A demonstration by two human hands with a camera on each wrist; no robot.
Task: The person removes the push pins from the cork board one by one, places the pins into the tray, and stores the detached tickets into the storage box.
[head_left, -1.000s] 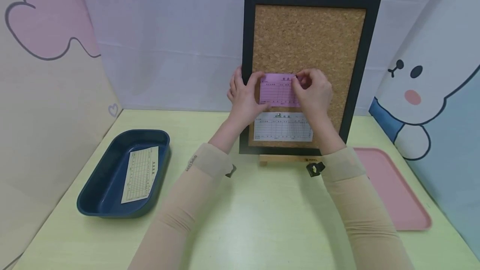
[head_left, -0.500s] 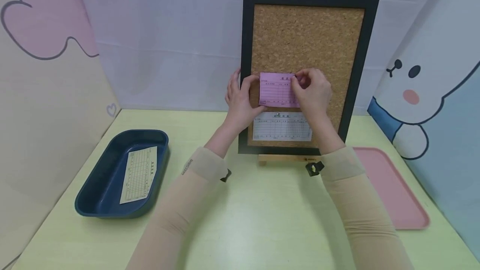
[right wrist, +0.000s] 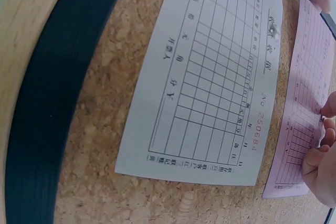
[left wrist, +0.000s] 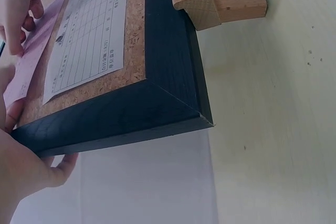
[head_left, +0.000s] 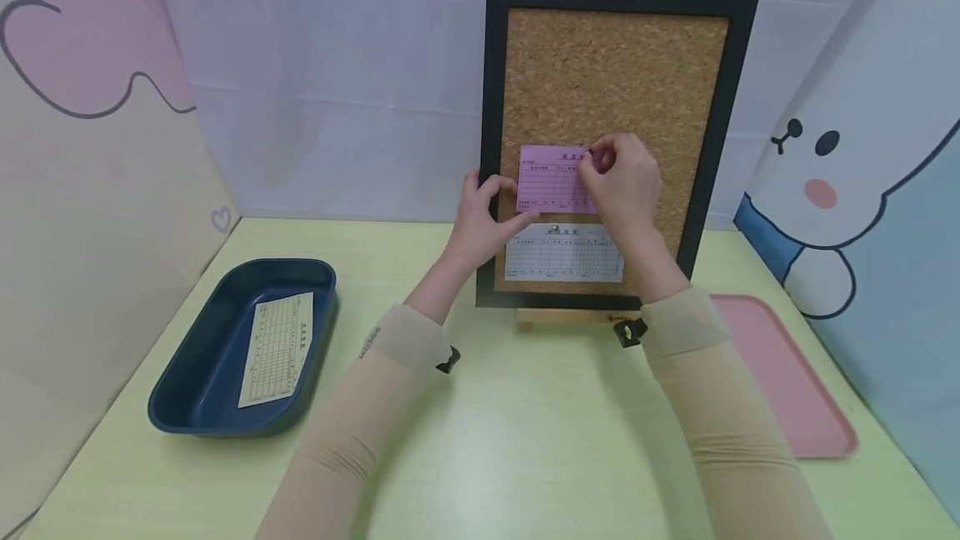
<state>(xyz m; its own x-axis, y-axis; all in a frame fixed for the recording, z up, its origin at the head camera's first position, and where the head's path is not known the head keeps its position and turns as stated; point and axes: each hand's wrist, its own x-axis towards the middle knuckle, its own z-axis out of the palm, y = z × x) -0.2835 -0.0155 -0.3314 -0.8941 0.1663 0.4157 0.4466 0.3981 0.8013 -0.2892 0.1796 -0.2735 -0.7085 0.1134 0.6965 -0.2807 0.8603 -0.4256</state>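
A black-framed cork board [head_left: 615, 73] leans upright on a wooden stand. On its lower part lies a pink receipt slip [head_left: 551, 182], just above a white receipt slip [head_left: 562, 261] fixed by a clear pushpin [head_left: 555, 228]. My left hand [head_left: 480, 219] grips the board's left frame edge, some fingers behind it. Its index finger and thumb reach the front by the pink slip's left side. With thumb and index finger, my right hand [head_left: 624, 182] pinches a small pushpin at the pink slip's top edge; the fingers mostly hide the pin. The slip's right end is covered by this hand.
A dark blue tray [head_left: 202, 390] stands on the left of the table, with a yellowish receipt slip [head_left: 277, 348] in it. To the right lies a pink tray [head_left: 795, 407], partly behind the right forearm. The wooden stand's foot [left wrist: 241, 4] juts out below the board.
My left hand has slid a little down and left along the frame, its index finger leaving the pink slip's upper left corner. The right hand keeps its pinch at nearly the same spot.
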